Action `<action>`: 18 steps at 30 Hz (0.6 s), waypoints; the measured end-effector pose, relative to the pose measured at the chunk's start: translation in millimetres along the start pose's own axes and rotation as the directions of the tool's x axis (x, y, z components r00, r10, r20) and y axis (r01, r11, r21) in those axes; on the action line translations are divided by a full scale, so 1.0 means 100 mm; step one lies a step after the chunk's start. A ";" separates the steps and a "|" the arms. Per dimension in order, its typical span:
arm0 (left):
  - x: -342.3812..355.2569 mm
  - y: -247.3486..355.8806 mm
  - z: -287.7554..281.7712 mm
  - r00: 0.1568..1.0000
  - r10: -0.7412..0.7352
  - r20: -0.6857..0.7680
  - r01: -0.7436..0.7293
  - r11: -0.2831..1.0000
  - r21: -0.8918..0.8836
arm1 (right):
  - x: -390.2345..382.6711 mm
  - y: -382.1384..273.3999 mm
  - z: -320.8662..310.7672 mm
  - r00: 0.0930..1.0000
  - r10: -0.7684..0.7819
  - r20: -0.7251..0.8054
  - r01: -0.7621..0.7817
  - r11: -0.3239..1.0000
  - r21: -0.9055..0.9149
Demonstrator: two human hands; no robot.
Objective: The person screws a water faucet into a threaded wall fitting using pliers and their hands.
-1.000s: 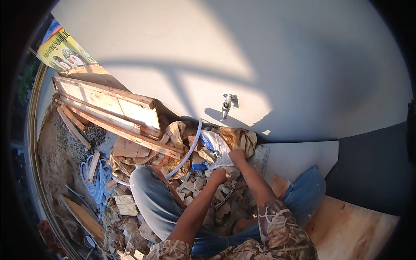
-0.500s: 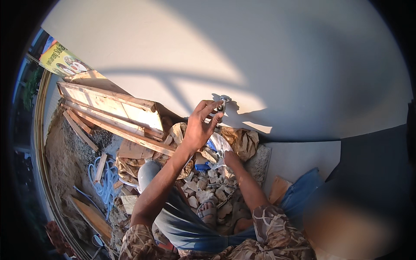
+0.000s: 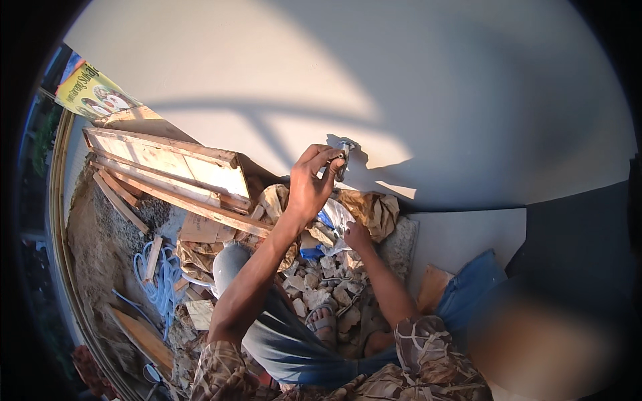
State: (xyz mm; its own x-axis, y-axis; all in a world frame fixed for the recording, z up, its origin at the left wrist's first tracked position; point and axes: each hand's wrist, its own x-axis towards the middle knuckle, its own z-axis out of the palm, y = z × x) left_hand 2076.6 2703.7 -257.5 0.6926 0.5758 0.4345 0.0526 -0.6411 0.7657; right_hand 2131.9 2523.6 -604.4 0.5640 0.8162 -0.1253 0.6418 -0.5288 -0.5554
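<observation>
"On the pale wall (image 3: 468, 120), what does the left hand (image 3: 309, 190) have?"

"A metal tap (image 3: 345, 148). Thumb and fingers pinch it from the left, so that grip is clamped on the tap, which juts out above the rubble (image 3: 314, 281)."

"And the right hand (image 3: 358, 236)?"

"Lower down, at the edge of a white plastic bag (image 3: 340, 217), fingers curled. Whether that grip is clamped on the bag (the fingertips are too small to read) I cannot tell."

"What lies around them?"

"Crumpled brown paper (image 3: 374, 215) just right of the bag, and a sandalled foot (image 3: 322, 324) among the broken stones. Over to the left, a wooden frame (image 3: 160, 158) lies near the wall, with a pale blue hose (image 3: 159, 287) coiled below it."
</observation>
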 end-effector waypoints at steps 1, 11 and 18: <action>-0.04 -0.08 -0.06 1.000 -0.013 0.006 0.013 1.000 -0.003 | 0.07 -0.25 -0.20 0.989 0.067 -0.130 -0.061 0.997 0.046; -0.22 -0.23 -0.18 0.940 -0.281 0.193 0.310 0.940 -0.142 | 0.61 -2.40 -3.16 0.952 -0.092 -0.292 0.104 0.994 0.026; -0.18 -0.28 -0.10 0.958 -0.232 0.167 0.263 0.944 -0.199 | 0.69 -2.58 -3.43 0.930 -0.362 0.069 0.349 0.808 -0.475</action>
State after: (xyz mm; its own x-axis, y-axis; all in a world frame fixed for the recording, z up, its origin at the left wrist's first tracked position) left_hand 2055.8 2716.0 -282.1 0.7719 0.6154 0.1594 0.0886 -0.3524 0.9316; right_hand 2183.4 2636.5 -188.3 0.2563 0.9662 0.0281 0.9623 -0.2523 -0.1018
